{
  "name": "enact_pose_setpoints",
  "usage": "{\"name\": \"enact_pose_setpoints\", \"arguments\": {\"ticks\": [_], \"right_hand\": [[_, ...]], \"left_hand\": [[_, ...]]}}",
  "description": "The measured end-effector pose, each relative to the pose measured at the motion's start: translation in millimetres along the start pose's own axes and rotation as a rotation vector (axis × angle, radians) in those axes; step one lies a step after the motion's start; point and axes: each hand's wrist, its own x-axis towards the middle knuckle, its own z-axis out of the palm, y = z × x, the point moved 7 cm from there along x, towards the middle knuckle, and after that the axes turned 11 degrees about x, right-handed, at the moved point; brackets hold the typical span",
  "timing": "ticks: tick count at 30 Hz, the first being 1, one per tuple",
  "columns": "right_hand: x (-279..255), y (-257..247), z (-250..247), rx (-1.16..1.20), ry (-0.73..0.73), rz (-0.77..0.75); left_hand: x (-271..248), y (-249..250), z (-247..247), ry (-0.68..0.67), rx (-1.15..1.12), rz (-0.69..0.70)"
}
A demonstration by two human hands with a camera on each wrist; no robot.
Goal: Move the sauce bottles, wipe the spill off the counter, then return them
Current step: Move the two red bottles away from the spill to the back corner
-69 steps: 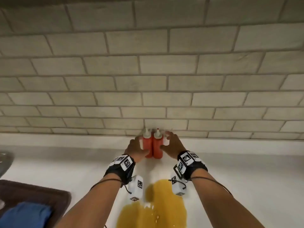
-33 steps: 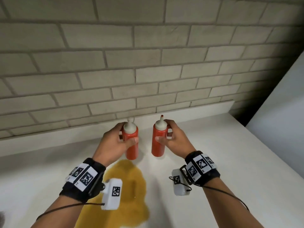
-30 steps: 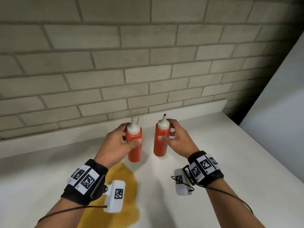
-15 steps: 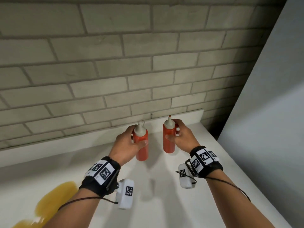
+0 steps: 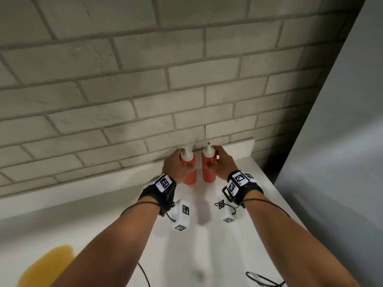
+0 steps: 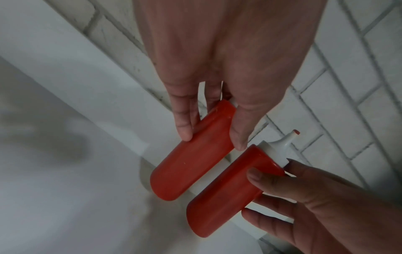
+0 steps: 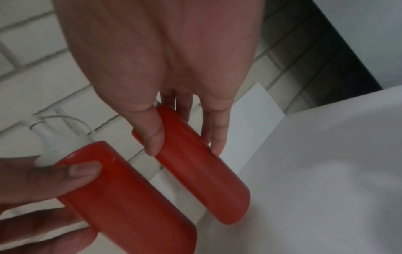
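Two red squeeze bottles with white nozzle caps stand upright side by side near the brick wall, at the right end of the white counter [image 5: 207, 245]. My left hand [image 5: 183, 162] grips the left bottle [image 5: 190, 175] between thumb and fingers, as the left wrist view shows for the same hand [image 6: 212, 140] and bottle [image 6: 191, 165]. My right hand [image 5: 213, 160] grips the right bottle [image 5: 208, 172], seen again in the right wrist view as hand [image 7: 185, 151] and bottle [image 7: 195, 171]. Whether their bases touch the counter I cannot tell. The yellow spill [image 5: 47, 264] lies at the lower left.
A low white backsplash ledge [image 5: 83, 183] runs under the brick wall [image 5: 145, 90]. A tall grey panel [image 5: 331, 141] borders the counter on the right, with a dark gap in the corner behind it. Black cables trail from my wrists.
Both hands have carried the bottles to the right, away from the spill, and back towards the wall. The spill has gone from under my wrists to the far lower left.
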Motion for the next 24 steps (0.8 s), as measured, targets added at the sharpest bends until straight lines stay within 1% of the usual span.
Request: {"name": "enact_pose_setpoints", "arguments": {"ticks": [4,9,14,19,21,24], "right_hand": [[17.4,9.5,7.0,-0.029,0.002,-0.004],[28.7,12.3,13.7,-0.048,0.002,-0.031],[34.1,8.7,17.0,-0.036,0.033,-0.072],[37.6,11.5,20.2,-0.035,0.045,-0.097],[37.0,12.8,20.0,-0.011,0.029,-0.071],[31.2,22.3,18.9,0.023,-0.021,0.012]], "left_hand": [[18.0,-2.4,10.5,0.008,0.029,-0.039],[33.3,-5.3,18.0,0.023,0.056,-0.047],[41.6,-5.3,22.6,0.021,0.059,-0.065],[44.5,-3.3,23.0,0.052,0.039,-0.080],[45.0,-5.4,25.0,0.038,0.028,-0.074],[41.2,-13.4,27.3,-0.009,-0.018,-0.055]]}}
